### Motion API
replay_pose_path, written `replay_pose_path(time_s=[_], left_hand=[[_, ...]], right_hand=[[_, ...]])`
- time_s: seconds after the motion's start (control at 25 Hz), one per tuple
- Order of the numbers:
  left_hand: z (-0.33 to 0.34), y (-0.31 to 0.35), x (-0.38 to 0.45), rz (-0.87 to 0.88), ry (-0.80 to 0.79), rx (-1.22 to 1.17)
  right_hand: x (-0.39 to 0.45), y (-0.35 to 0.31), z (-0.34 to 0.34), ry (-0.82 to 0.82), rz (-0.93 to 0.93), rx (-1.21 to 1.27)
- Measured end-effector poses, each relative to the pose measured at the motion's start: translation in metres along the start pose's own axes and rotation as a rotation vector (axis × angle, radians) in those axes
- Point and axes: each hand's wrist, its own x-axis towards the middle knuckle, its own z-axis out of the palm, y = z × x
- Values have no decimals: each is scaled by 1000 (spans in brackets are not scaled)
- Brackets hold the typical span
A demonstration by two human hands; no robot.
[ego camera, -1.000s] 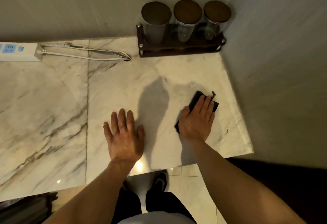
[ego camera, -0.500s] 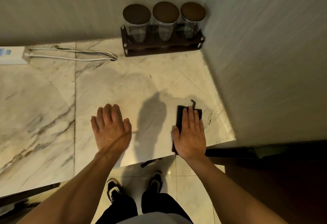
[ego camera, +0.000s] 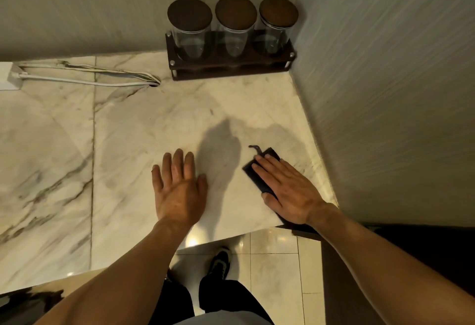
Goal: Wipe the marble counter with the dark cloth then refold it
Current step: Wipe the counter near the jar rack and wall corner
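The right hand is pressing flat, fingers open, on the folded cloth near the desk's right front edge, probably to wipe there, while the open left hand is leaning on the marble for support.

right hand flat on dark cloth

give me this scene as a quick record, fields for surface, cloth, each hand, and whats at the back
surface: marble counter, pale with dark veins
cloth: dark cloth, folded, flat on counter near right wall
right hand: palm down, pressing on cloth
left hand: flat on bare marble, holding nothing
back corner: three lidded glass jars in a dark rack
back left: white cables lying on counter
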Motion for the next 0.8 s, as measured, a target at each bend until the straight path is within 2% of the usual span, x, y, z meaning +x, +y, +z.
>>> replay_pose_path(time_s=[0.28,0.4,0.8], left_hand=[[-5,3,1,-13,-11,65],[-5,5,3,-29,-30,90],[-3,4,6,-52,-93,137]], right_hand=[[63,34,-20,34,27,27],[91,43,-29,107,127,86],[171,73,-48,203,388,135]])
